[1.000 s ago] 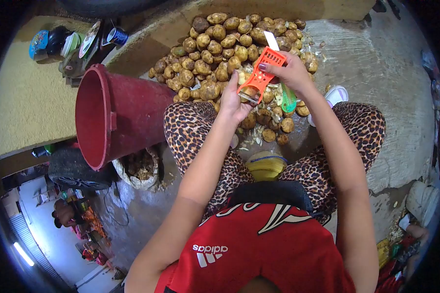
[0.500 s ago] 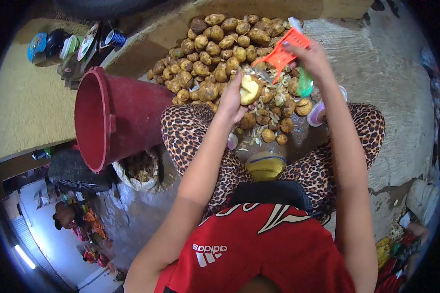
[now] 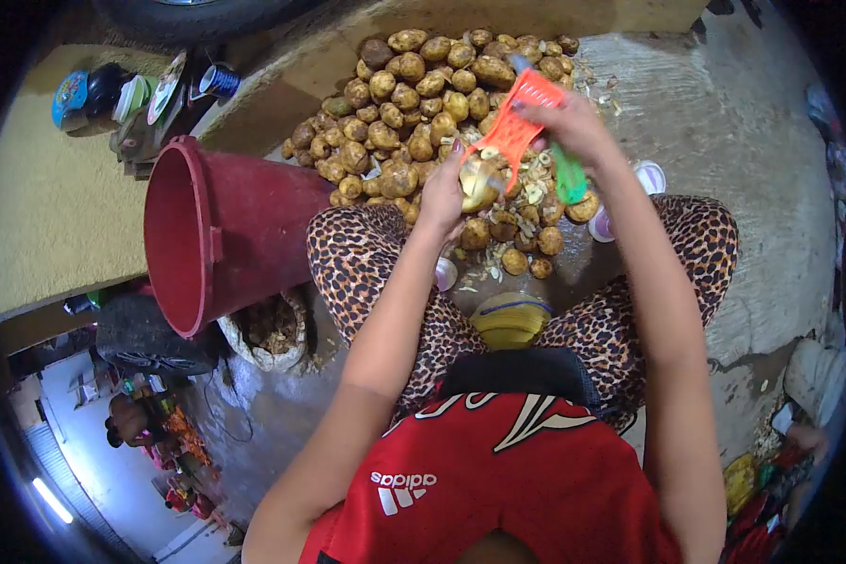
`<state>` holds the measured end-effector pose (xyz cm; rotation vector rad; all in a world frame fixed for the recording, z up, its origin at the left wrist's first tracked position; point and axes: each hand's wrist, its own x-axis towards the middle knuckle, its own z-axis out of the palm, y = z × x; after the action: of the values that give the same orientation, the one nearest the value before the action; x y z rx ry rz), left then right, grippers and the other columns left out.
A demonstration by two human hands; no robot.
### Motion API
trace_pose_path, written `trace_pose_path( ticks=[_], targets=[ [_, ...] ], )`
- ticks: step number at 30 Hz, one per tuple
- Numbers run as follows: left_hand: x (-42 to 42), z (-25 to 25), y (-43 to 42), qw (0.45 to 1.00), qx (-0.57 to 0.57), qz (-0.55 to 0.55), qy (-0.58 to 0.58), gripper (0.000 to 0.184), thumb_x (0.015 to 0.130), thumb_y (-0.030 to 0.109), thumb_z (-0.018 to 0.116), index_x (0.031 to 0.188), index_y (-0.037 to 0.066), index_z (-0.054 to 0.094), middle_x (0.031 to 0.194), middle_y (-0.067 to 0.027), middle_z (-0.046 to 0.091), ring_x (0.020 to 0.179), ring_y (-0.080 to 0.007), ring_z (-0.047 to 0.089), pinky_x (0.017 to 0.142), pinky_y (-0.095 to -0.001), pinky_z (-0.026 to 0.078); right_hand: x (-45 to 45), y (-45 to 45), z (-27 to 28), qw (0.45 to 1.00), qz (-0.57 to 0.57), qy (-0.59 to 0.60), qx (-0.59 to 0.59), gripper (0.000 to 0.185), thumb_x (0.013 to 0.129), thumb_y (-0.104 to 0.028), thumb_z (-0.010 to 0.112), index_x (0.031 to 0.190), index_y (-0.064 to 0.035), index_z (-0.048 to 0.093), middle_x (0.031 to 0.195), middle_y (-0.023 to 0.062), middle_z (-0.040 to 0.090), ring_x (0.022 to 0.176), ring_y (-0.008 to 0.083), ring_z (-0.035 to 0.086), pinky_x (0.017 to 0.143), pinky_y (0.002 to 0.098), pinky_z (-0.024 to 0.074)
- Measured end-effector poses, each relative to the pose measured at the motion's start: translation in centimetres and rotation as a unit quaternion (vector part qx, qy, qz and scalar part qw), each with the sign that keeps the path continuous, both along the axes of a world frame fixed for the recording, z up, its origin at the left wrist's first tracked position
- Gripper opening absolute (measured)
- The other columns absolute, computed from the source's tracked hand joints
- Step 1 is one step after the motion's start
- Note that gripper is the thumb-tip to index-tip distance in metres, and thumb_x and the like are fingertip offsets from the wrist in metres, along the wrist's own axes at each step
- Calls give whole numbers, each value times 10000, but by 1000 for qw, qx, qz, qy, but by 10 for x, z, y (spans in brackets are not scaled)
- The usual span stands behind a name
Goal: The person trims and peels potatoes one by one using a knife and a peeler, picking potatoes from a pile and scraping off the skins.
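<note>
My left hand point(image 3: 444, 195) is wrapped round a partly peeled potato point(image 3: 480, 185), whose pale flesh shows on its upper side. In my right hand point(image 3: 573, 127) is an orange peeler point(image 3: 514, 127), its blade end at the right side of the potato. A green object point(image 3: 569, 177) hangs under my right hand; whether the fingers hold it too is unclear. Behind both hands lies a heap of unpeeled potatoes point(image 3: 404, 113), with peelings point(image 3: 536, 179) scattered over its near right part.
A large red bucket point(image 3: 254, 226) lies tilted at the left, with a white sack point(image 3: 271, 338) below it. Between my legs stands a yellow container point(image 3: 510, 320). Other people point(image 3: 132, 420) are at the lower left. A tyre point(image 3: 150, 334) is near the bucket.
The peeler moved off the potato to the upper right, then came back against it. More of the potato's pale flesh was in view half a second ago. My left hand stayed nearly in place.
</note>
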<state>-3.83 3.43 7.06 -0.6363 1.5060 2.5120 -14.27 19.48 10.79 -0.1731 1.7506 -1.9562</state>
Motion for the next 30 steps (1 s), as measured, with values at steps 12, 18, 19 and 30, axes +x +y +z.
trace_pose_path(
  ticks=[12, 18, 19, 30],
  targets=[
    [3, 1, -10, 996, 37, -78, 28, 444, 848, 436, 496, 1027, 31, 504, 807, -48, 587, 684, -142, 583, 563, -243, 466, -27, 32, 3, 964, -130, 194, 127, 261, 760, -227, 661, 902, -20, 590, 677, 36, 613, 536, 83, 564, 468, 219, 450],
    [3, 2, -9, 974, -172, -111, 96, 591, 611, 77, 769, 1104, 19, 449, 981, -23, 561, 871, -98, 537, 775, -243, 443, -31, 40, -9, 923, -140, 300, 198, 225, 754, -189, 652, 889, -15, 601, 711, 57, 627, 541, 89, 572, 482, 213, 459],
    [4, 2, -9, 970, -187, -117, 101, 590, 608, 61, 765, 1110, 25, 457, 992, -17, 556, 881, -96, 530, 789, -246, 436, -25, 36, -1, 959, -127, 215, 134, 220, 752, -181, 653, 883, -11, 602, 714, 56, 627, 540, 87, 569, 480, 207, 457],
    [9, 7, -10, 909, -303, -249, 143, 617, 570, 99, 776, 1087, 21, 448, 989, -33, 552, 894, -106, 526, 811, -262, 431, -35, 34, -9, 992, -112, 31, 39, 154, 754, -126, 645, 876, -40, 605, 699, 5, 604, 549, 58, 541, 432, 199, 426]
  ],
)
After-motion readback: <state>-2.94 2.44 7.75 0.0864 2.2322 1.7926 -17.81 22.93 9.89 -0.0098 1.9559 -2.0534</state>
